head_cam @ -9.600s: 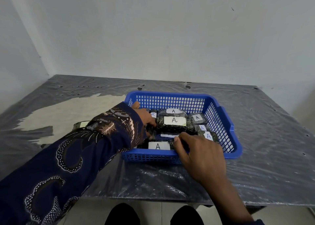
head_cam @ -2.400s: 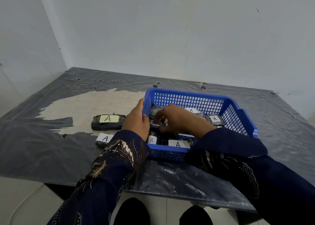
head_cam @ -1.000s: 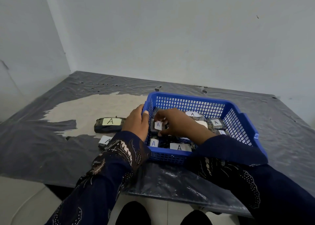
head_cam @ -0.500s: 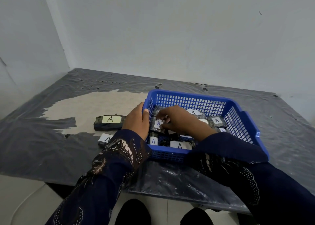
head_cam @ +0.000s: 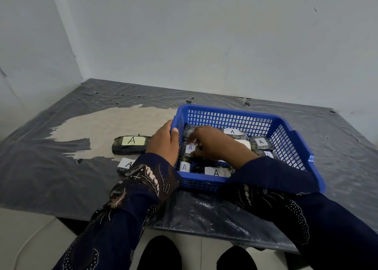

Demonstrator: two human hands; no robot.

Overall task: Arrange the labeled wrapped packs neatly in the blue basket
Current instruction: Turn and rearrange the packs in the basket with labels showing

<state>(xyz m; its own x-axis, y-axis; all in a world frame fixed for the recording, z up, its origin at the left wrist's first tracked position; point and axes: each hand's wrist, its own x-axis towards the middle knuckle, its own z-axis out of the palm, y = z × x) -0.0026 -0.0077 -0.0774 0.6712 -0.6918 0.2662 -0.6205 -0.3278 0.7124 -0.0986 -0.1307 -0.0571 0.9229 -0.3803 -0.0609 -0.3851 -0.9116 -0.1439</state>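
Blue basket [head_cam: 231,108] w/ pack [head_cam: 190,147] under R hand [head_cam: 214,145]

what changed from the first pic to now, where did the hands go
The left hand came out of the basket and now grips its left rim. The right hand left the front pack, crossed to the basket's left side and pinches a small pack there. Outside the basket, the yellow-label pack and the white-label pack look unmoved.

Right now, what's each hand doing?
Left hand: grips the blue basket by its left rim.
Right hand: pinches a labeled pack inside the basket.
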